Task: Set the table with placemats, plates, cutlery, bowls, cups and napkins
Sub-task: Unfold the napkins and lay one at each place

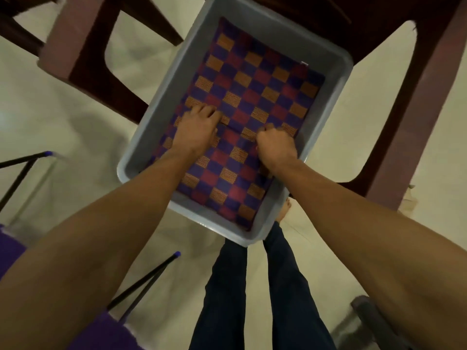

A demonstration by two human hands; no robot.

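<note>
Floor-level tub [161, 102]: both hands [195, 130] on placemat [252, 97]

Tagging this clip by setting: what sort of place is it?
Probably a home dining area: a grey tub holding a checked placemat sits on a pale tiled floor beside a dark wooden chair. Both hands, left and right, are on the placemat.

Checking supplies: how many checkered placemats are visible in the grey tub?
1 visible: a purple, red and orange checkered woven placemat lining the grey plastic tub, under both hands. More may lie hidden beneath.
</note>
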